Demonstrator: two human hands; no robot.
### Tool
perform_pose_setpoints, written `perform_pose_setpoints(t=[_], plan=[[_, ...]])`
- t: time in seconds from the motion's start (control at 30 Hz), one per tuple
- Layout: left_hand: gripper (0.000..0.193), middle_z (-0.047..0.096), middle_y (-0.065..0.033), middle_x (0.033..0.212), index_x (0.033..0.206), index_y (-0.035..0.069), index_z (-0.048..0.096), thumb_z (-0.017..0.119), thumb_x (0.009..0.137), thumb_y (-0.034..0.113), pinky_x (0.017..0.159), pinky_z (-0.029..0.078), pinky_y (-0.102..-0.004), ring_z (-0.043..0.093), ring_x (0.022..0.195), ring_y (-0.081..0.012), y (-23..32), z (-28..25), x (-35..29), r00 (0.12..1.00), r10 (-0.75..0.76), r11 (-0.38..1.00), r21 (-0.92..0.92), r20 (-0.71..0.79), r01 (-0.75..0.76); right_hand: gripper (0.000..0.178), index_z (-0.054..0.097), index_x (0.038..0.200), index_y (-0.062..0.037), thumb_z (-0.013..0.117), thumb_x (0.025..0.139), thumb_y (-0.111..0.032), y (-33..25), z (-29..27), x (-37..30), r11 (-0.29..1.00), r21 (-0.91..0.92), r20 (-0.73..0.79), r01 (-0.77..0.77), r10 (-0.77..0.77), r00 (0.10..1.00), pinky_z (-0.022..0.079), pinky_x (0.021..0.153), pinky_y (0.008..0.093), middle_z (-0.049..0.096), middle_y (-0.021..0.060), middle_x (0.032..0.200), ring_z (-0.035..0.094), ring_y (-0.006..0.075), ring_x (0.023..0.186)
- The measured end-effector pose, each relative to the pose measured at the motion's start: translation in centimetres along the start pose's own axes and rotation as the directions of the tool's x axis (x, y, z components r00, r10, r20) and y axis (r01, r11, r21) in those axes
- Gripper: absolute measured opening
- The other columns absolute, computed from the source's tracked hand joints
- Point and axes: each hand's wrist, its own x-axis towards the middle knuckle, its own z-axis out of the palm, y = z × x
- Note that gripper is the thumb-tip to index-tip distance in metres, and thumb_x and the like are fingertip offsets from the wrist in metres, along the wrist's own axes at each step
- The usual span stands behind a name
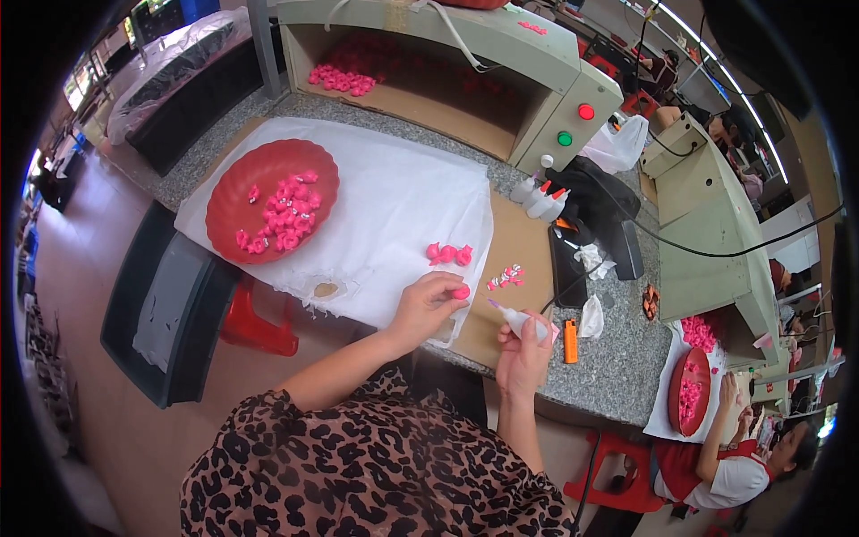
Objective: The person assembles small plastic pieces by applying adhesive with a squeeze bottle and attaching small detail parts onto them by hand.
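My left hand [417,315] pinches a small round pink piece [461,292] between thumb and fingertips, over the edge of the white sheet [394,197]. In my right hand [523,365] is a small white squeeze bottle [519,322], its thin nozzle tilted up and left toward the pink piece without touching it. Just beyond my hands lie a short row of pink pieces [448,255] on the sheet and a cluster of small pink-and-silver bits [506,277] on brown board. A scalloped red dish [234,188] holding many pink pieces rests farther left.
Behind the sheet stands a beige open-fronted box [429,49] with red and green buttons. White bottles with red tips [546,204], a black case [617,246], crumpled tissue [591,316] and an orange lighter [571,342] sit right. A co-worker [734,465] sits beyond.
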Motion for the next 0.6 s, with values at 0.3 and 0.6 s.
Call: perform_pose_setpoints(t=[0.3, 0.6], plan=[[0.017, 0.055, -0.0122, 0.095, 0.087, 0.001, 0.059, 0.062, 0.07, 0.003, 0.067, 0.048, -0.0251, 0.057, 0.079, -0.0181, 0.1, 0.0, -0.1, 0.994, 0.108, 0.974, 0.2, 0.016, -0.109, 0.017, 0.043, 0.093, 0.0013, 0.052, 0.081, -0.008, 1.0, 0.0, -1.3, 0.768, -0.501, 0.23, 0.399, -0.326, 0.917, 0.044, 0.056, 0.0226, 0.045, 0.0088, 0.087, 0.051, 0.0138, 0.064], [0.017, 0.055, -0.0124, 0.094, 0.086, 0.001, 0.058, 0.062, 0.07, 0.004, 0.066, 0.048, -0.0254, 0.057, 0.079, -0.0184, 0.2, 0.0, -0.2, 0.996, 0.089, 0.984, 0.153, 0.009, -0.089, 0.017, 0.044, 0.092, 0.0014, 0.052, 0.081, -0.007, 1.3, -0.1, -1.1, 0.744, -0.523, 0.257, 0.416, -0.327, 0.909, 0.044, 0.057, 0.022, 0.044, 0.0079, 0.087, 0.051, 0.0126, 0.064]])
